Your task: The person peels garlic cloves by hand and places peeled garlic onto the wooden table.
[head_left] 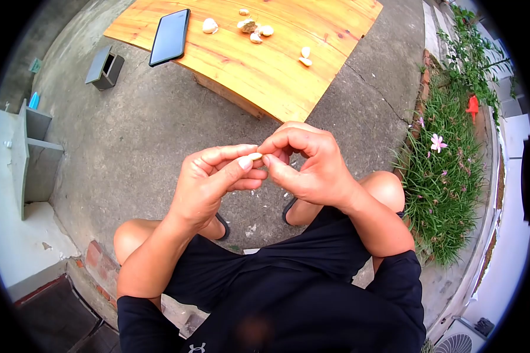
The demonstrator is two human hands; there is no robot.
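Note:
A small pale garlic clove (255,156) is pinched between the fingertips of my left hand (215,179), in front of the wooden table's near corner. My right hand (309,162) meets it from the other side, its thumb and forefinger pressed together at the clove's end. On the wooden table (271,70) lie a garlic bulb (209,26), a cluster of garlic pieces (249,26) with a clove (256,38) beside it, and two peeled cloves (305,56) towards the right edge.
A phone or tablet (170,36) lies at the table's left edge. A grey box (105,67) stands on the concrete ground at the left. Grass with pink flowers (441,182) grows along the right, and an air-conditioner unit (456,341) is at the bottom right.

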